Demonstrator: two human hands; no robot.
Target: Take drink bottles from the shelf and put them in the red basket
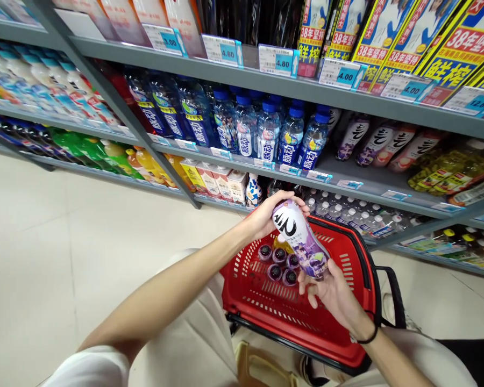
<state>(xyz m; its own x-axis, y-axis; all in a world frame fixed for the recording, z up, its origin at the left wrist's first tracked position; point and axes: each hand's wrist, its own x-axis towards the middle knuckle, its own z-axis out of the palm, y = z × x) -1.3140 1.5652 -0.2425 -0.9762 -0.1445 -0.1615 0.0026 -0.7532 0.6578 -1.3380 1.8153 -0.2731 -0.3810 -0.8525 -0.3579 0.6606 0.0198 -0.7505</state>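
Observation:
A white and purple drink bottle [300, 236] is held tilted over a red shopping basket [258, 306]. My left hand [270, 210] wraps round its upper left end, fingers curled over the far side. At the lower right end, my right hand [326, 287] grips it between thumb and fingers; a black band circles that wrist. Several bottles with dark purple caps [279, 255] stand upright in the basket below, partly hidden by the held bottle. Something yellow [281, 245] lies behind them.
Shelves run along the front. Blue-capped bottles [268, 131] line the middle shelf, with purple and pink bottles [373, 142] lying to their right. Small white-capped bottles [347, 209] stand lower. The basket's black handle [393, 293] sticks out at its right side.

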